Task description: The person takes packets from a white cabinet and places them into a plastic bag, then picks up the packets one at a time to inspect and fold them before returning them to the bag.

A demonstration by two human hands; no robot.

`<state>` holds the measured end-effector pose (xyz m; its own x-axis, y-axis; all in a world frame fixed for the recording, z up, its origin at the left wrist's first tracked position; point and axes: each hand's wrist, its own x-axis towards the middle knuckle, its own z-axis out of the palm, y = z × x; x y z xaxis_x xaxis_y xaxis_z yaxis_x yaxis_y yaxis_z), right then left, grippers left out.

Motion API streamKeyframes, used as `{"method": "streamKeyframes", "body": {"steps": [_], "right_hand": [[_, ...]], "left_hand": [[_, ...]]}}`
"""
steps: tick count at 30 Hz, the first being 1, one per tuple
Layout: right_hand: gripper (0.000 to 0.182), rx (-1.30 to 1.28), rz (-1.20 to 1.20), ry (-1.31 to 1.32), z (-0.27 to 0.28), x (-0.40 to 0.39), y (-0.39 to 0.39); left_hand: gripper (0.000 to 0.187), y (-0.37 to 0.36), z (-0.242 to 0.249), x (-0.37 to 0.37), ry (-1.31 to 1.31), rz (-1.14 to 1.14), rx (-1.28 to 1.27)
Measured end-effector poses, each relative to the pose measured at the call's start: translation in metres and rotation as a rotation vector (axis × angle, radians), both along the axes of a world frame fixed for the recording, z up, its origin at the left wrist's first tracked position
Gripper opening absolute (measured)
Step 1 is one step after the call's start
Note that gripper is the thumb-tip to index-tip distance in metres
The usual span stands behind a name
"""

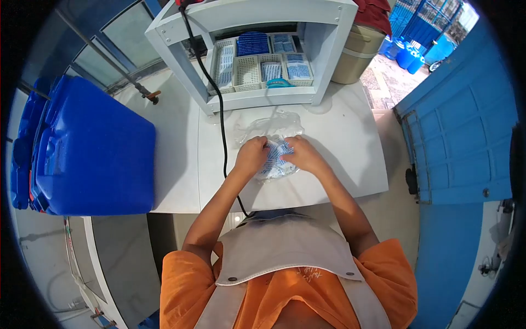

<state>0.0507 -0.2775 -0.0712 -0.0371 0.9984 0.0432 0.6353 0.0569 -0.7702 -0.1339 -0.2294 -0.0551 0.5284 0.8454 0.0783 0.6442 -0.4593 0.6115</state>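
A clear plastic bag point(268, 127) lies on the white table point(181, 164), with blue-and-white printed packets point(275, 155) in its lower part. My left hand point(252, 155) grips the left edge of the bag, its fingers curled in. On the right edge, my right hand point(302, 154) pinches the bag, thumb over the packets. The fingertips of both hands are partly hidden by the plastic.
Behind the bag, a white shelf unit point(263, 97) holds baskets point(247, 74) of similar packets. A black cable point(221, 118) crosses the table left of my hands. Blue jerrycans point(98, 148) stand at the left, a beige container point(356, 55) at the back right.
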Motion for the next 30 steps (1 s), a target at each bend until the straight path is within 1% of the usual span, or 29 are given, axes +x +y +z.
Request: {"method": "streamKeyframes", "body": {"steps": [2,3,4,5,6,7,9,10,11,12,13,14,15,16,18,19,20,21,22,23,24,25,26,27,28,29,30], "right_hand": [[0.034,-0.069,0.084,-0.143,0.002,-0.008,-0.002],[0.027,-0.042,0.013,-0.074,0.001,-0.01,-0.003],[0.027,-0.04,0.007,-0.073,0.001,-0.011,-0.003],[0.024,-0.072,-0.055,0.031,0.001,-0.01,-0.001],[0.022,-0.104,-0.118,0.135,-0.002,-0.009,0.001],[0.022,-0.1,-0.121,0.135,-0.008,-0.007,0.003],[0.019,0.007,-0.21,0.274,-0.013,-0.003,0.006],[0.019,0.01,-0.209,0.272,-0.013,0.001,0.008],[0.019,-0.051,-0.186,0.268,-0.013,0.004,0.01],[0.018,-0.113,-0.162,0.263,-0.013,0.006,0.011],[0.018,-0.113,-0.159,0.263,-0.015,0.007,0.011],[0.019,-0.189,-0.117,0.395,-0.016,0.008,0.012],[0.019,-0.267,-0.075,0.526,-0.016,0.007,0.012],[0.019,-0.267,-0.073,0.524,-0.016,0.006,0.011],[0.017,-0.156,-0.051,0.252,-0.019,0.004,0.007],[0.017,-0.155,-0.054,0.252,-0.022,0.006,0.009],[0.014,-0.159,-0.086,0.168,-0.024,0.008,0.012],[0.013,-0.162,-0.118,0.085,-0.023,0.009,0.013],[0.013,-0.161,-0.12,0.086,-0.022,0.01,0.012],[0.013,-0.174,-0.148,0.256,-0.02,0.013,0.01],[0.012,-0.185,-0.174,0.425,-0.014,0.013,0.008],[0.012,-0.183,-0.177,0.425,-0.008,0.013,0.007],[0.013,-0.185,-0.229,0.551,-0.002,0.012,0.004],[0.013,-0.187,-0.282,0.678,0.001,0.01,0.003],[0.013,-0.189,-0.283,0.679,0.003,0.009,0.003],[0.011,-0.164,-0.263,0.716,0.005,0.008,0.002],[0.009,-0.138,-0.241,0.752,0.006,0.007,0.003]], "left_hand": [[0.015,-0.003,0.004,0.003,0.005,-0.007,-0.001],[0.016,-0.004,0.004,0.003,-0.048,0.026,-0.059],[0.017,-0.004,0.005,0.004,-0.1,0.062,-0.117],[0.017,-0.001,0.002,0.004,-0.1,0.057,-0.114],[0.018,0.003,0.0,0.002,-0.18,0.101,-0.185],[0.019,0.007,-0.003,0.001,-0.26,0.145,-0.257],[0.02,0.008,-0.003,-0.001,-0.218,0.117,-0.258],[0.02,0.007,0.001,-0.001,-0.177,0.094,-0.262],[0.02,0.008,-0.002,-0.001,-0.18,0.095,-0.26],[0.019,0.009,-0.006,0.0,-0.121,-0.046,-0.142],[0.018,0.01,-0.011,-0.001,-0.061,-0.185,-0.024],[0.018,0.009,-0.017,0.001,-0.061,-0.181,-0.024],[0.018,0.006,-0.018,0.007,-0.021,-0.111,-0.008],[0.018,0.003,-0.018,0.012,0.019,-0.042,0.008],[0.019,-0.001,-0.017,0.017,0.013,-0.012,0.042],[0.02,-0.002,-0.015,0.018,0.006,0.019,0.074],[0.02,0.001,-0.012,0.019,0.005,0.017,0.076],[0.022,0.005,-0.009,0.017,0.078,-0.029,0.038],[0.024,0.009,-0.005,0.015,0.151,-0.074,0.0],[0.024,0.01,-0.003,0.013,0.152,-0.076,0.001],[0.024,0.013,-0.001,0.011,0.071,-0.061,-0.064],[0.025,0.014,0.002,0.009,-0.011,-0.046,-0.129],[0.025,0.016,0.003,0.007,-0.01,-0.049,-0.129],[0.024,0.015,0.01,0.004,-0.033,-0.027,-0.248],[0.023,0.014,0.015,0.002,-0.057,-0.003,-0.369],[0.023,0.013,0.01,0.003,-0.057,-0.003,-0.371],[0.023,0.012,0.005,0.004,-0.015,-0.091,-0.157]]}}
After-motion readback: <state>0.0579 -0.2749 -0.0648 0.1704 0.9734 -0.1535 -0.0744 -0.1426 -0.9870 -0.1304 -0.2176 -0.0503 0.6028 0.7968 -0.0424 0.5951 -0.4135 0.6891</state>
